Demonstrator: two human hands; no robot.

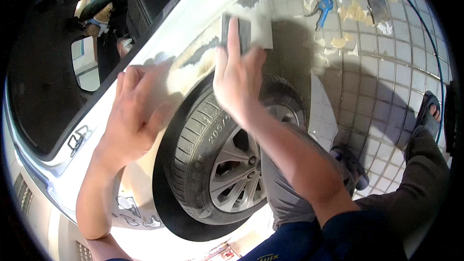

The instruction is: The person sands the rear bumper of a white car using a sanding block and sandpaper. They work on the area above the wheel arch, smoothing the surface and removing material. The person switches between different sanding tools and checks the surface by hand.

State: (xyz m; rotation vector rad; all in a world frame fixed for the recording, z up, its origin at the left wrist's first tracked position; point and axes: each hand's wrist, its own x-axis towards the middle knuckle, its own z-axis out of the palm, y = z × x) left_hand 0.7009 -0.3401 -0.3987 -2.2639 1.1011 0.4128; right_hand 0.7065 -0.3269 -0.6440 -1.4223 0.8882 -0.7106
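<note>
Tiled paving (377,92) fills the right side, pale square tiles, shadowed near the car. White car body (193,24) runs diagonally from lower left to upper centre; dark interior shows through the window opening at upper left, with a side mirror (86,63) near it. Rear wheel arch (193,75) curves over the tyre (198,140), edge patched with grey filler and bare sanded spots. Alloy wheel (239,174) sits inside the tyre, spokes grey.

Open room: tiles to the right of the panel's edge lie free up to the scraps; the arch lip stands close over the tyre tread.

Left hand (135,116) lies flat on the panel just left of the arch, fingers spread, holding nothing. Right hand (237,77) presses a dark sanding block (241,31) against the panel above the arch, fingers stretched flat over it. Block touches the patched area near the panel's right edge.

Sandalled feet: one (353,164) beside the wheel, one (430,111) at far right.

Scattered on tiles at top: yellowish tape scraps (353,12), blue-handled tool (325,7), flat scraper (377,5). Thin blue hose (437,53) arcs along the right rim. No containers seen.
</note>
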